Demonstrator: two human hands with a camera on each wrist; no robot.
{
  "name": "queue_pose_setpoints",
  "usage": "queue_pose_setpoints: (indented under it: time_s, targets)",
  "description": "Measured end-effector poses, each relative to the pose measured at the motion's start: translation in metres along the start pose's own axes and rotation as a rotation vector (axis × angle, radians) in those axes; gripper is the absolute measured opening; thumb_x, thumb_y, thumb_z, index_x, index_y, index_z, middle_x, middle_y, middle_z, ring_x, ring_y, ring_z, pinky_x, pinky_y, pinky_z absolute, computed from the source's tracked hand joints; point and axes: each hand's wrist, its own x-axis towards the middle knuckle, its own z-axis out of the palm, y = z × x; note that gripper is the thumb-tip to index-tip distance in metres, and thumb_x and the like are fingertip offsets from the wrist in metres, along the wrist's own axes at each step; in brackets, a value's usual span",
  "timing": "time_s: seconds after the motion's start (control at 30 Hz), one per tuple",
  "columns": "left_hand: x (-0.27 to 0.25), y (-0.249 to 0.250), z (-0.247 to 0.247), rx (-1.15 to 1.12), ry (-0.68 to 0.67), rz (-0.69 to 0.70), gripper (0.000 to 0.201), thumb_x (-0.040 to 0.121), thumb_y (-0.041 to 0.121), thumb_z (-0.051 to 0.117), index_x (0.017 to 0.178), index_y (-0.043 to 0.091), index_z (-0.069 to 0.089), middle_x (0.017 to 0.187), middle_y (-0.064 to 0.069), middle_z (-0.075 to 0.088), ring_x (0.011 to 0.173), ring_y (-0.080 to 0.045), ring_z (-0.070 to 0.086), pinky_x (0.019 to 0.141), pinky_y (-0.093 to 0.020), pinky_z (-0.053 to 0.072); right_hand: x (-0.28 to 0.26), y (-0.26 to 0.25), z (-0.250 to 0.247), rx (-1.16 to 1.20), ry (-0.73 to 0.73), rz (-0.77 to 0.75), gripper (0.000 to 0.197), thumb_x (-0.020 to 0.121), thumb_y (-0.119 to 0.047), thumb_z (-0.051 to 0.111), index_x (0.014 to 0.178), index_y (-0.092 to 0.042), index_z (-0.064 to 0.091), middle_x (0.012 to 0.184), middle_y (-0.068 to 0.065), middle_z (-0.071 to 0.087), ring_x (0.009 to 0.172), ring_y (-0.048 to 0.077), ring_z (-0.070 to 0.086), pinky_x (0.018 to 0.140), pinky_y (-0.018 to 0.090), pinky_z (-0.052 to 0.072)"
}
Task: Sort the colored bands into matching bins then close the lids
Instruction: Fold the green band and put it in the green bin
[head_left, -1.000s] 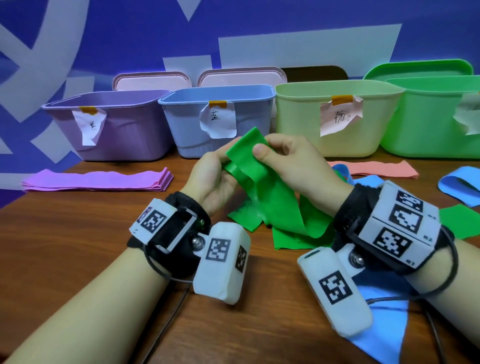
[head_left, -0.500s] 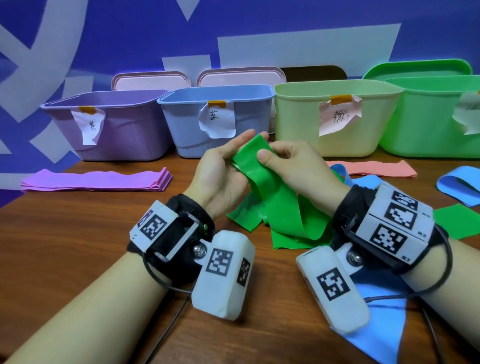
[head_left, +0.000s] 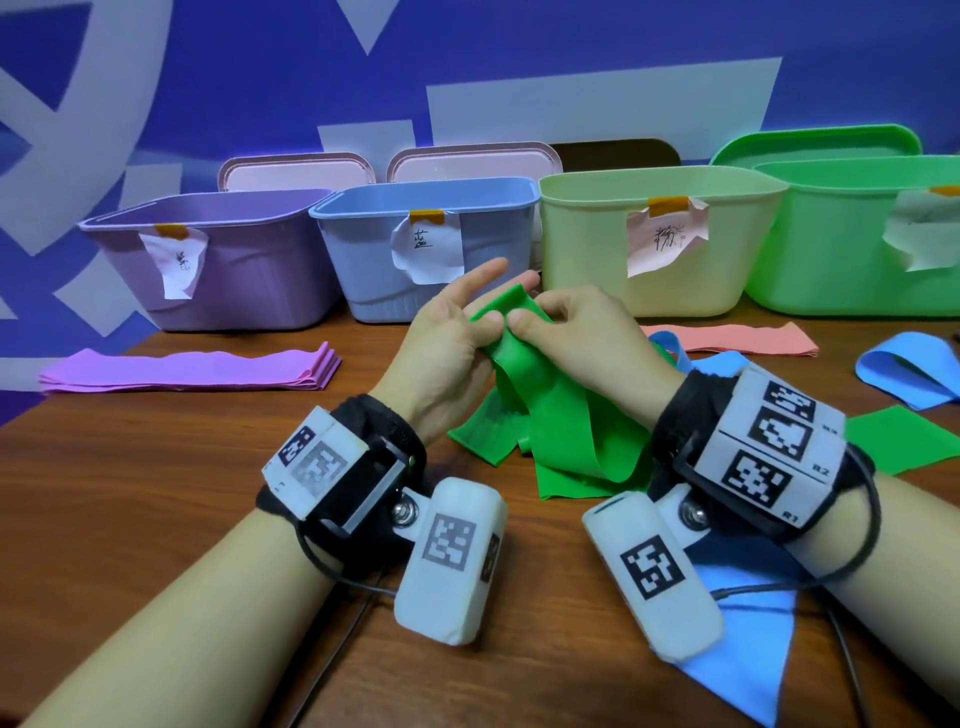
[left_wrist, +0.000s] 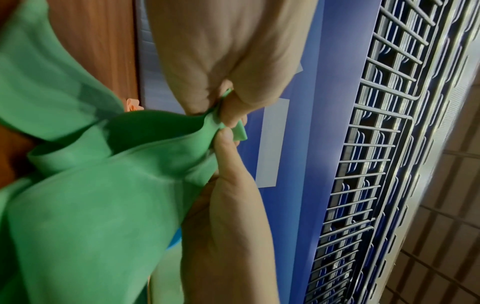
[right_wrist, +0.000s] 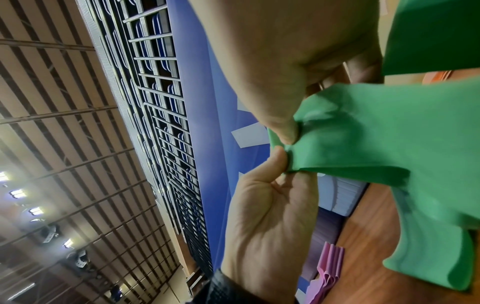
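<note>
Handwritten paper label (head_left: 427, 248) "蓝" on blue bin (head_left: 363, 244)

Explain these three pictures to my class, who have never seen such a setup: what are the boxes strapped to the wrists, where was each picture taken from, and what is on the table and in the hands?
No robot here: a person works bare-handed. The white boxes on the wrists are cameras. The wide picture comes from a head-worn camera; the other two look along each hand.

Both the left hand and the right hand pinch one end of a green band, its rest draped onto the wooden table.

At the back stand four open, paper-labelled bins: purple bin, blue bin, pale yellow bin and green bin, with lids propped behind.

On the table lie folded purple bands, a pink band and blue bands.
</note>
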Motion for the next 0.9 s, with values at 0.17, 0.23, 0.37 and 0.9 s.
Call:
queue_pose_setpoints:
  time_s: [0.17,0.23,0.37,0.9]
  targets:
    - [-0.001,0.010,-0.003,0.210,0.005,0.136,0.063,0.088,-0.023,0.026,0.134,0.018,0.036,0.140,-0.012,0.047,0.103,-0.017,0.062,0.079,-0.025,0.055,0.001,-0.016,-0.017,-0.040,0.036,-0.058,0.019,0.084,-0.030,0.064,0.094,-0.017,0.053,0.070,-0.012,0.049,0.062,-0.001,0.047,0.058,0.017,0.039]
    - [-0.004,0.020,-0.002,0.358,-0.027,0.221,0.070,0.088,-0.022,0.030,0.140,0.023,0.026,0.143,-0.007,0.043,0.104,-0.016,0.061,0.087,-0.030,0.049,0.002,-0.028,-0.031,-0.017,0.127,-0.180,0.018,0.085,-0.026,0.064,0.100,-0.018,0.058,0.075,-0.012,0.052,0.064,0.001,0.050,0.061,0.023,0.045]
    - [-0.013,0.034,0.009,0.549,-0.109,0.348,0.086,0.088,-0.021,0.033,0.147,0.032,0.002,0.150,-0.005,0.032,0.109,-0.005,0.060,0.084,-0.023,0.048,0.002,-0.049,-0.049,-0.137,0.209,-0.353,0.011,0.082,-0.021,0.067,0.092,-0.021,0.072,0.072,-0.016,0.049,0.063,-0.003,0.047,0.064,0.017,0.038]
    - [0.008,0.095,0.075,0.663,-0.119,0.453,0.023,0.095,0.011,0.052,0.117,0.008,0.053,0.103,-0.004,0.062,0.092,-0.013,0.061,0.081,-0.025,0.052,0.008,-0.114,-0.126,-0.364,0.482,-0.444,0.013,0.080,-0.025,0.064,0.085,-0.019,0.074,0.083,-0.003,0.058,0.080,0.013,0.054,0.081,0.033,0.046]
